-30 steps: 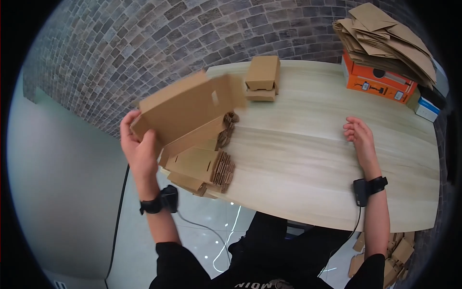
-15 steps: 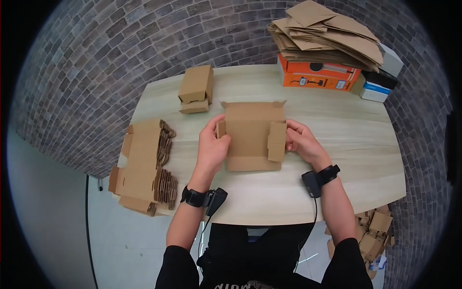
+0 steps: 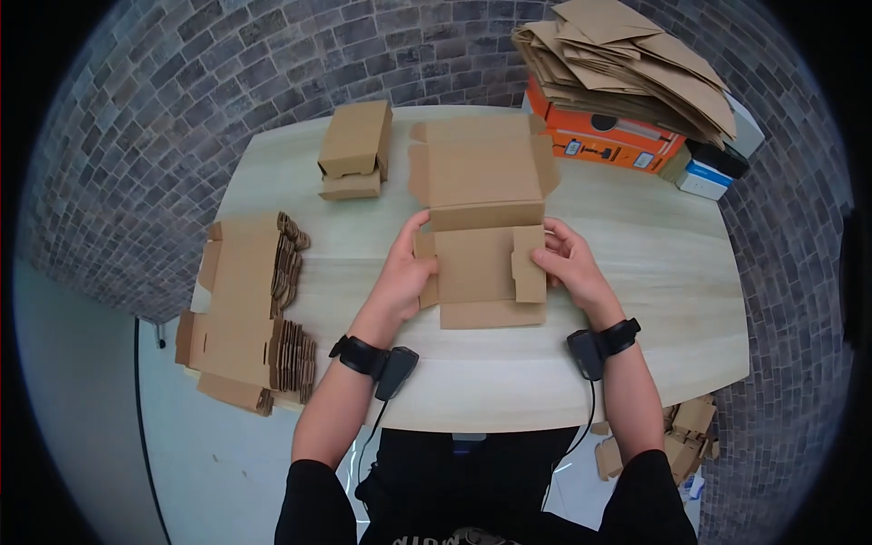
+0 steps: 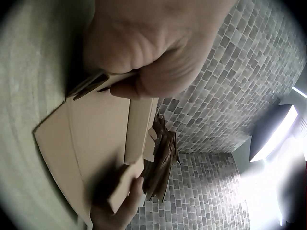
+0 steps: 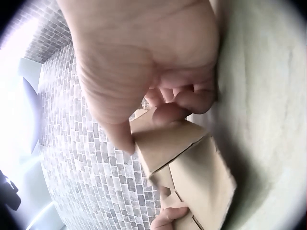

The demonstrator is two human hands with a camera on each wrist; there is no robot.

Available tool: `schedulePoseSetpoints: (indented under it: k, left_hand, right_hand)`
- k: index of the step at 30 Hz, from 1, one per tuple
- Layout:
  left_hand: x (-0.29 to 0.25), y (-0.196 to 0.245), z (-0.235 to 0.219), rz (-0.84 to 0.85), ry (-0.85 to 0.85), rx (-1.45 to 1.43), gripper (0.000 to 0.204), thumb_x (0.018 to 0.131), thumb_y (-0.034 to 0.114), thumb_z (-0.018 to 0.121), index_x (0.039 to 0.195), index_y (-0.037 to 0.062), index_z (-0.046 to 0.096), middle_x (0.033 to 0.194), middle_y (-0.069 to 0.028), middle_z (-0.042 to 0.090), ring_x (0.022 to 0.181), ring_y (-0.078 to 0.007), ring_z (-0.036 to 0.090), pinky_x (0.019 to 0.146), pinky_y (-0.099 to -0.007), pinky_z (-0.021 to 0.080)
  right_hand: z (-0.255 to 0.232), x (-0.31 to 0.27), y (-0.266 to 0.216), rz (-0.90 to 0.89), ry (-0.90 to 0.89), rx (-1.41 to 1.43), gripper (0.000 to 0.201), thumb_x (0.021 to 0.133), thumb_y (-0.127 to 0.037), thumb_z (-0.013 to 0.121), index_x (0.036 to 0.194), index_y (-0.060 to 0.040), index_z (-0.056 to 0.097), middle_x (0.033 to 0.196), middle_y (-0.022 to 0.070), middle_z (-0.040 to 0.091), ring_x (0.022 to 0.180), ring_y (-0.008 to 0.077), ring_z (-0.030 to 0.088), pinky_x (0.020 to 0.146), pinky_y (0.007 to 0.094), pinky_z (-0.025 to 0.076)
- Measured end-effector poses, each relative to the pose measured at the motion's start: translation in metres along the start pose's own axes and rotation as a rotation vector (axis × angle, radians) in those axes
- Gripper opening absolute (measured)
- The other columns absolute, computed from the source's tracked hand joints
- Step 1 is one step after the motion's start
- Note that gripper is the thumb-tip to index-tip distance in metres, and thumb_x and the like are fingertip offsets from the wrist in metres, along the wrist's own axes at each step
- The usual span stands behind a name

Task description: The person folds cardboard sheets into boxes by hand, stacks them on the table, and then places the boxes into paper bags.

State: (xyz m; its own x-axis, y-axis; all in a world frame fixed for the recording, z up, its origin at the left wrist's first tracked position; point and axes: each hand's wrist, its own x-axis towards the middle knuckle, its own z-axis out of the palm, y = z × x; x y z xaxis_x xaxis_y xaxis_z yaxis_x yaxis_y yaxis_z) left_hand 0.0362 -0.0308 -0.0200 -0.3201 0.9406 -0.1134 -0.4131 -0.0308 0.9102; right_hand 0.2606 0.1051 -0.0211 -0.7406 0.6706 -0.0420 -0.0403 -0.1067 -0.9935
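Observation:
An unfolded cardboard box (image 3: pixel 476 263) lies at the middle of the table, its lid panel (image 3: pixel 483 168) spread toward the back. My left hand (image 3: pixel 401 277) grips the left side flap, thumb on its inner face. At the right side my right hand (image 3: pixel 578 271) pinches the folded-in side flap (image 3: pixel 528 265) between thumb and fingers. In the left wrist view, the left thumb presses on the cardboard (image 4: pixel 98 129) near a folded edge. The right wrist view has the right hand (image 5: pixel 144 67) holding the bent flap (image 5: pixel 165 141).
Flat cardboard pieces (image 3: pixel 241 300) are stacked at the table's left edge. A closed cardboard box (image 3: pixel 356 138) stands at the back left. Brown paper bags (image 3: pixel 636 64) lie on an orange box (image 3: pixel 604 141) at the back right. More cardboard (image 3: pixel 686 440) lies below the table's right side.
Both hands have come together around the cardboard, which my left hand alone held at the left a second ago. Its lid panel now extends toward the back, and the right hand has taken hold.

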Motion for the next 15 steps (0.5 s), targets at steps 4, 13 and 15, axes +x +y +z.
schedulePoseSetpoints:
  k: [4, 13, 15]
  left_hand:
    - [0.003, -0.002, -0.008, -0.016, 0.079, -0.025, 0.069, 0.073, -0.018, 0.046, 0.138, 0.0059, 0.042, 0.115, -0.0123, 0.060, 0.107, -0.0239, 0.062, 0.090, -0.0361, 0.055]
    - [0.015, -0.010, -0.037, -0.126, -0.164, -0.418, 0.051, 0.068, -0.014, 0.041, 0.115, 0.0047, 0.053, 0.112, -0.0139, 0.059, 0.104, -0.0252, 0.062, 0.086, -0.0370, 0.057]
    - [0.013, -0.007, -0.036, -0.135, -0.220, -0.529, 0.053, 0.068, -0.011, 0.040, 0.117, 0.0044, 0.053, 0.112, -0.0138, 0.058, 0.102, -0.0255, 0.061, 0.088, -0.0379, 0.056]
  right_hand:
    - [-0.003, 0.006, 0.012, 0.007, 0.087, -0.039, 0.040, 0.088, -0.008, 0.060, 0.127, -0.0018, 0.053, 0.105, 0.0028, 0.066, 0.081, 0.0049, 0.058, 0.066, 0.0217, 0.047]
    - [-0.011, 0.003, 0.003, 0.048, 0.126, 0.301, 0.044, 0.086, -0.004, 0.046, 0.129, 0.0006, 0.051, 0.116, 0.0085, 0.062, 0.102, 0.0175, 0.061, 0.089, 0.0309, 0.050]
    - [-0.011, 0.003, 0.001, -0.011, 0.048, 0.394, 0.044, 0.087, -0.006, 0.044, 0.130, 0.0008, 0.050, 0.118, 0.0092, 0.061, 0.106, 0.0190, 0.061, 0.092, 0.0321, 0.050]
